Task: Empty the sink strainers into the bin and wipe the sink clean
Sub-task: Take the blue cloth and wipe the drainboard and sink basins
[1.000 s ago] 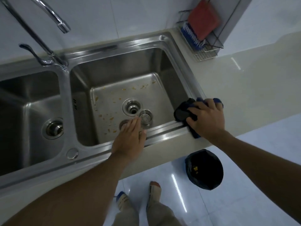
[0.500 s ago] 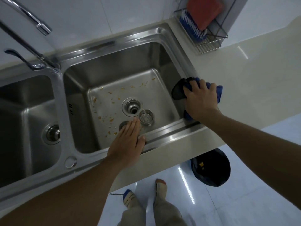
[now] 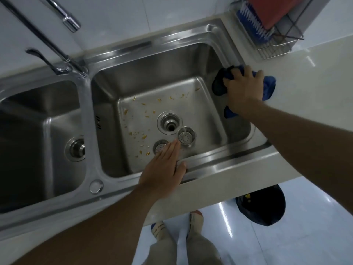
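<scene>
The right basin point(image 3: 206, 60) of the steel double sink is the landmark here. The left hand point(image 3: 164, 169) lies flat over its near rim, palm down, fingers straight and together, reaching out over the basin floor, with the thumb spread to the side along the rim; it holds nothing, and the forearm runs back from it toward the lower left corner of the view. The right hand point(image 3: 243, 88) sits on the basin's right rim, fingers curled down over a blue cloth point(image 3: 269, 87) and pressing it against the rim, part of the cloth hanging over the inner wall; that forearm comes in from the right edge, crossing the basin's near right corner. On the basin floor, the open drain point(image 3: 169, 122) lies about the middle. One strainer point(image 3: 186, 138) stands just beside the drain on its near right side, and a second strainer point(image 3: 160, 146) lies near it to the left, partly hidden under the left fingertips. Small orange food scraps point(image 3: 144, 136) are scattered over the floor left of and beyond the drain. The faucet point(image 3: 57, 48) rises at the basin's far left corner. A wire rack point(image 3: 275, 46) holding a brush and a red item stands beyond the far right corner. The bin point(image 3: 267, 209), lined in dark plastic, stands on the floor below the near right corner.
</scene>
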Action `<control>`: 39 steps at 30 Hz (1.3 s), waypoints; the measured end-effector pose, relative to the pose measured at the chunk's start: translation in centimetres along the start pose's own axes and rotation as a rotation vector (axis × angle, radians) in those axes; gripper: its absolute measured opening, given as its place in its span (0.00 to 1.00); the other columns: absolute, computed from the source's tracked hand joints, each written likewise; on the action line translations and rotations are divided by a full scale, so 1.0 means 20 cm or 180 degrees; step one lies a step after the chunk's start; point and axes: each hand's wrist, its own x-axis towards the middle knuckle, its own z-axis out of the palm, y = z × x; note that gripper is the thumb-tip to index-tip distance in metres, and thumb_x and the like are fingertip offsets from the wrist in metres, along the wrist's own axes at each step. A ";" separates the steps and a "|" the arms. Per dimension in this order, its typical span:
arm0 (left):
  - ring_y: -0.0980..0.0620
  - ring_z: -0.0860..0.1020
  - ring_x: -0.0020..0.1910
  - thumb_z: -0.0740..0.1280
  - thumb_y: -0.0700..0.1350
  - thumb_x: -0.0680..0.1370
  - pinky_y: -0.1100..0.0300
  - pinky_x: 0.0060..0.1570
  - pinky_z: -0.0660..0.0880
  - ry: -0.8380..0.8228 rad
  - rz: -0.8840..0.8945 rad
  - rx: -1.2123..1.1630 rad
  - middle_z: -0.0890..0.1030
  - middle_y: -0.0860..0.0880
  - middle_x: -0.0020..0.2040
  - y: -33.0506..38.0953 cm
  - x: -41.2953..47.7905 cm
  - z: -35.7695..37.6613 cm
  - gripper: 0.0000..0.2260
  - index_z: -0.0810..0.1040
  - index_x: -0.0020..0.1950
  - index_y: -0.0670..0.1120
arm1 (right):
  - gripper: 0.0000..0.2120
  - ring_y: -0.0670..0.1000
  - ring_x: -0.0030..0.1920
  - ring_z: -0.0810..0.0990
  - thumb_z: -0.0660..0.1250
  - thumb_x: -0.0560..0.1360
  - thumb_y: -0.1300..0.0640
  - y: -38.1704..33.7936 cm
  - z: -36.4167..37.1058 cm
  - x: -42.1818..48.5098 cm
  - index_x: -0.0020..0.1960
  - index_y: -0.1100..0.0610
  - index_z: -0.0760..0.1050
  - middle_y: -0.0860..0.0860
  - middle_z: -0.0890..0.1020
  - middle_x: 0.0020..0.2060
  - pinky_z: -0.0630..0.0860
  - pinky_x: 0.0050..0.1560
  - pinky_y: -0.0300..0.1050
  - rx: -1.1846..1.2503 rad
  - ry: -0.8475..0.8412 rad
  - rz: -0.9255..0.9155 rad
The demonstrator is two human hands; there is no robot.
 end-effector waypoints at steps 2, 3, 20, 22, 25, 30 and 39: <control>0.56 0.44 0.81 0.42 0.63 0.81 0.58 0.78 0.46 0.0033 0.0009 -0.0003 0.46 0.52 0.83 0.00 -0.01 0.00 0.32 0.42 0.82 0.50 | 0.19 0.59 0.65 0.64 0.69 0.71 0.47 0.03 0.06 -0.14 0.63 0.44 0.77 0.50 0.69 0.69 0.65 0.56 0.57 -0.0231 0.0039 -0.0279; 0.56 0.44 0.81 0.42 0.63 0.81 0.58 0.77 0.45 0.0041 0.0019 -0.0012 0.46 0.52 0.83 0.01 -0.01 0.00 0.32 0.42 0.82 0.51 | 0.16 0.57 0.65 0.64 0.67 0.73 0.46 0.05 0.09 -0.20 0.61 0.43 0.78 0.49 0.69 0.69 0.64 0.56 0.57 -0.0361 0.0009 -0.0493; 0.54 0.49 0.81 0.48 0.62 0.83 0.59 0.74 0.49 0.0226 -0.0046 -0.0210 0.49 0.52 0.83 0.00 0.00 0.00 0.31 0.43 0.82 0.51 | 0.14 0.54 0.57 0.70 0.63 0.76 0.44 -0.02 0.00 -0.19 0.56 0.50 0.78 0.51 0.79 0.55 0.68 0.51 0.50 -0.1129 -0.0631 -0.1489; 0.55 0.49 0.81 0.50 0.60 0.82 0.58 0.74 0.50 0.0274 -0.0091 -0.0301 0.48 0.52 0.83 0.00 -0.01 0.00 0.31 0.43 0.82 0.52 | 0.16 0.53 0.50 0.75 0.63 0.75 0.42 -0.06 -0.04 -0.23 0.53 0.51 0.79 0.51 0.80 0.51 0.74 0.51 0.49 -0.0675 -0.1185 -0.1369; 0.59 0.50 0.79 0.54 0.53 0.81 0.56 0.75 0.52 0.0390 -0.0267 -0.0962 0.50 0.55 0.83 0.00 -0.01 -0.02 0.31 0.46 0.82 0.55 | 0.27 0.56 0.53 0.79 0.64 0.71 0.33 -0.11 -0.04 -0.25 0.59 0.52 0.78 0.51 0.81 0.53 0.76 0.58 0.52 0.0372 -0.2379 -0.1072; 0.57 0.49 0.80 0.53 0.46 0.84 0.62 0.76 0.47 0.0746 -0.0465 -0.1223 0.52 0.51 0.83 -0.09 -0.07 -0.13 0.26 0.51 0.83 0.50 | 0.14 0.54 0.46 0.79 0.66 0.72 0.44 -0.33 -0.09 -0.29 0.47 0.55 0.77 0.54 0.80 0.49 0.76 0.49 0.47 0.1412 -0.2822 -0.1244; 0.45 0.49 0.82 0.53 0.42 0.84 0.49 0.80 0.49 0.1560 -0.1348 -0.0116 0.53 0.43 0.82 -0.69 -0.15 -0.45 0.26 0.53 0.82 0.41 | 0.18 0.64 0.33 0.73 0.58 0.78 0.51 -0.88 -0.25 -0.35 0.39 0.64 0.71 0.64 0.73 0.37 0.51 0.29 0.43 0.1668 -0.3094 -0.1614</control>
